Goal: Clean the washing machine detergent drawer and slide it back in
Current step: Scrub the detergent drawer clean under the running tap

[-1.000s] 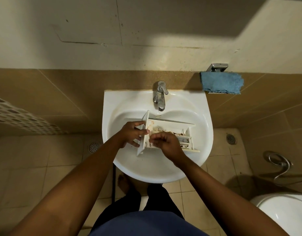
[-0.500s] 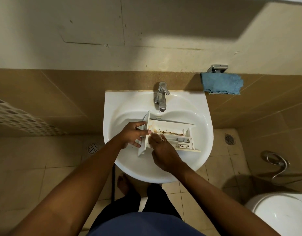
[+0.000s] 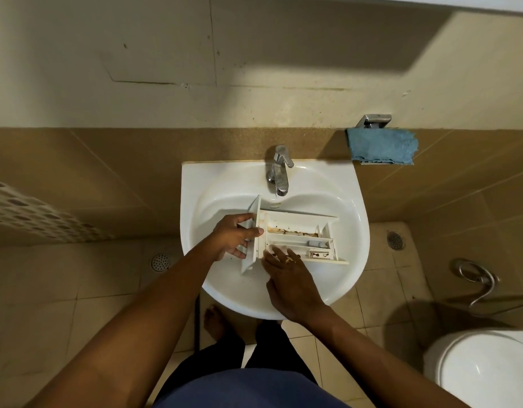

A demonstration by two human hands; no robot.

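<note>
A white detergent drawer (image 3: 295,228) lies in the white sink (image 3: 351,266) below the tap, its front panel to the left. Brown grime lines the back compartment. My left hand (image 3: 235,237) grips the front panel, thumb over its top edge. My right hand (image 3: 286,275) reaches from below, and its straight fingers press into the near left compartment. It wears a ring. Whether something small and pale lies under those fingertips I cannot tell.
A chrome tap (image 3: 279,170) stands at the sink's back edge. A blue cloth (image 3: 382,147) hangs on a wall holder to the right. A toilet (image 3: 484,369) sits at lower right, with a hose hook (image 3: 476,278) above it. Tiled floor with drains (image 3: 160,262) surrounds the sink.
My right hand has slid down and toward me, from the drawer's middle to its near left compartment, and its fingers have straightened. My left hand keeps hold of the front panel.
</note>
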